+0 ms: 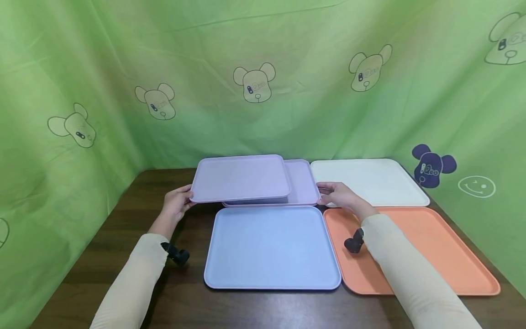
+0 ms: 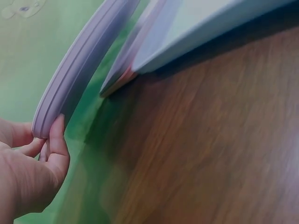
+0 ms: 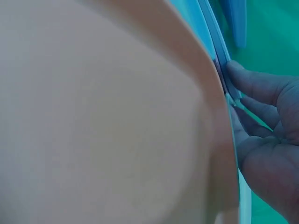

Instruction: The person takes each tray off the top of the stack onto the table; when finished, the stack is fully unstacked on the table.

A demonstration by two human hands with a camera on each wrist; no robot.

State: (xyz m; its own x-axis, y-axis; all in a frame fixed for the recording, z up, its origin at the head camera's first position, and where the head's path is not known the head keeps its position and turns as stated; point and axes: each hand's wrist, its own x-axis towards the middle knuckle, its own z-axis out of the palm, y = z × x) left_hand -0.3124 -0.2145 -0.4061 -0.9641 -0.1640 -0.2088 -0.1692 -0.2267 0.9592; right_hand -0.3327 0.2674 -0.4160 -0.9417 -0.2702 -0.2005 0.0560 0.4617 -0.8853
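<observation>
In the head view my left hand (image 1: 176, 203) pinches the raised lavender tray (image 1: 242, 178) over the lower lavender tray (image 1: 302, 180); left wrist, I should keep it level; right wrist, my right hand (image 3: 275, 156) grips the lower one's edge, best kept steady.

Showing plain pale lilac on the upper tray (image 1: 240, 178), repeating lilac on the lower tray (image 1: 302, 180), with pink along its near edge. Showing plain light blue on the near middle tray (image 1: 271, 249), white on the far right tray (image 1: 370, 183) and orange on the near right tray (image 1: 435, 251), looking peach in the right wrist view. Running dark brown wood grain across the table (image 1: 111, 237). Spreading green over the cloth (image 1: 197, 132), bearing pale mouse heads (image 1: 258, 87) in thin dark outline, one dark purple mouse head (image 1: 429, 171) and a white-lined smiley (image 1: 476, 186). Showing cream on the sleeves (image 1: 131, 278), black on the wrist cameras (image 1: 180, 256).
</observation>
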